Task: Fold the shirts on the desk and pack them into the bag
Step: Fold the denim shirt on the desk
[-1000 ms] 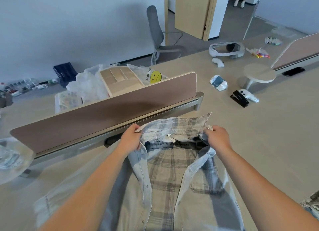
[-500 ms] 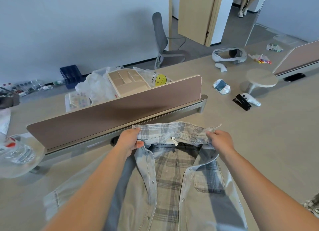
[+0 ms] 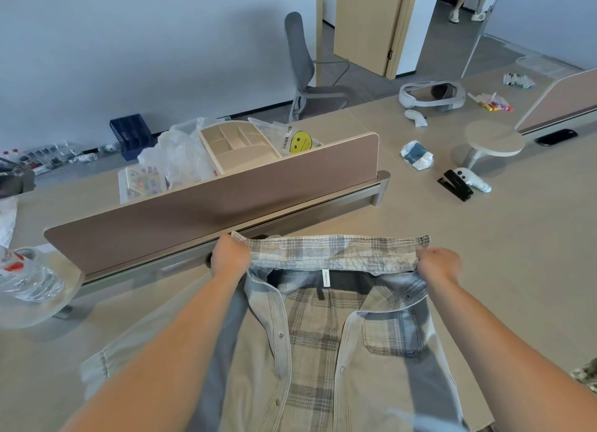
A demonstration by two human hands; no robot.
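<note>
Beige tabletop (image 3: 500, 254) under me — shirt (image 3: 323, 351) lies open along its near edge, just before the divider panel (image 3: 210, 212). My left hand (image 3: 230, 257) and right hand (image 3: 439, 265) each pinch a collar end, stretched flat.

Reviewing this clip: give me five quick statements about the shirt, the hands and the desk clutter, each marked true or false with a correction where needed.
1. Both hands grip the shirt's collar, the left hand at one end and the right hand at the other. True.
2. The shirt is buttoned shut down the front. False: it lies open, showing the plaid lining.
3. A black stapler lies on the desk to the right of the divider panel. True.
4. The yellow smiley-face bag is on the near side of the divider, beside the shirt. False: it sits behind the divider.
5. The white headset rests on the shirt. False: it sits far back on the desk, apart from it.
</note>
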